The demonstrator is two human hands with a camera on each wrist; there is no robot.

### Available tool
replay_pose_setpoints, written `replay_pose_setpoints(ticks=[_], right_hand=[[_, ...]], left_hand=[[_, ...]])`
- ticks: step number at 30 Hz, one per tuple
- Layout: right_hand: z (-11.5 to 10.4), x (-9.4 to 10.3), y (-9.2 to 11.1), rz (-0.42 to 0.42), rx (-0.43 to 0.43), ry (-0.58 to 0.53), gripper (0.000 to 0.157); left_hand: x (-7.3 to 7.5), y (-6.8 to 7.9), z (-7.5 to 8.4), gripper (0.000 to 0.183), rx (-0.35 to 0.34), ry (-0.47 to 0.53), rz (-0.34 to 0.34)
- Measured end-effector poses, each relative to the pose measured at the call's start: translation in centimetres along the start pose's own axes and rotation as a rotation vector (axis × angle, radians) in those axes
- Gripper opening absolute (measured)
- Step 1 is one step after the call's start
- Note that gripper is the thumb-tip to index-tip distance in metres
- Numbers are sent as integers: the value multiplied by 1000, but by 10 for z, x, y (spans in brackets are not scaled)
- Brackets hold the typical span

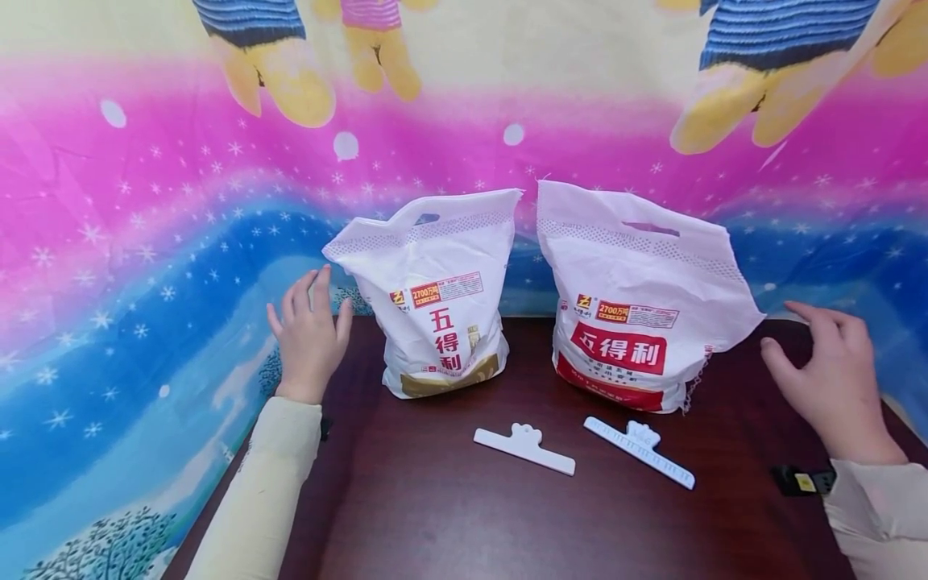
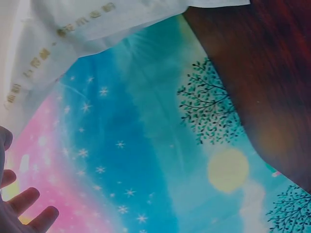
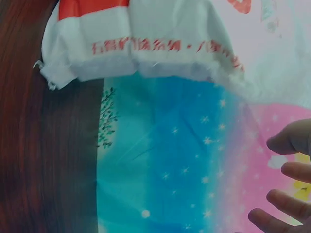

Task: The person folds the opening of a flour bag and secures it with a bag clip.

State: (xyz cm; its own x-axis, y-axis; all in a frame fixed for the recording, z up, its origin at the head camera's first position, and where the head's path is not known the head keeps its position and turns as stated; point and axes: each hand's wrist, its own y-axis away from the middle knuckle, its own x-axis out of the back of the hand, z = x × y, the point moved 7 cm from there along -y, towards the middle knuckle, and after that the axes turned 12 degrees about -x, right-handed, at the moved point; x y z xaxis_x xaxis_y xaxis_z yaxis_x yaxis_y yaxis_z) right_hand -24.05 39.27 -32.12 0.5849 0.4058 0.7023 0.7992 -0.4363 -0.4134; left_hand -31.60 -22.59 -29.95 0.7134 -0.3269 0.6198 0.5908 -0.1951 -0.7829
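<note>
Two white flour bags with handle slots stand upright on a dark wooden table (image 1: 420,515). The left bag (image 1: 449,258) has a gold base band; the right bag (image 1: 616,274) carries a red label and red base. My left hand (image 1: 309,334), fingers spread and extended, is beside the left bag's upper left corner. Off the right bag's right side is my right hand (image 1: 834,379), its fingers extended and thumb apart, holding nothing. In front of the bags lie two sealing clips: a plain white clip (image 1: 525,451) and a clip with ruler marks (image 1: 641,453).
A colourful printed cloth (image 1: 181,266) with snowflakes and bear figures hangs behind the table and along its left side. Dark wrist straps show at both cuffs, the right strap (image 1: 805,481) bearing a yellow mark.
</note>
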Motion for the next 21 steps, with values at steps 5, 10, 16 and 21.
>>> replay_pose_setpoints(ticks=[5, 10, 16, 21], right_hand=[[-12, 8, 6, 78, 27, -53, 52], [-27, 18, 15, 177, 74, -130, 48], [-47, 25, 25, 273, 152, -232, 42], [-57, 24, 31, 307, 201, -319, 40]], left_hand=[[9, -4, 6, 54, -24, 4, 70], [18, -9, 14, 51, -40, 18, 126], [29, -17, 27, 49, -56, 25, 166], [38, -27, 38, 49, -68, 47, 218]])
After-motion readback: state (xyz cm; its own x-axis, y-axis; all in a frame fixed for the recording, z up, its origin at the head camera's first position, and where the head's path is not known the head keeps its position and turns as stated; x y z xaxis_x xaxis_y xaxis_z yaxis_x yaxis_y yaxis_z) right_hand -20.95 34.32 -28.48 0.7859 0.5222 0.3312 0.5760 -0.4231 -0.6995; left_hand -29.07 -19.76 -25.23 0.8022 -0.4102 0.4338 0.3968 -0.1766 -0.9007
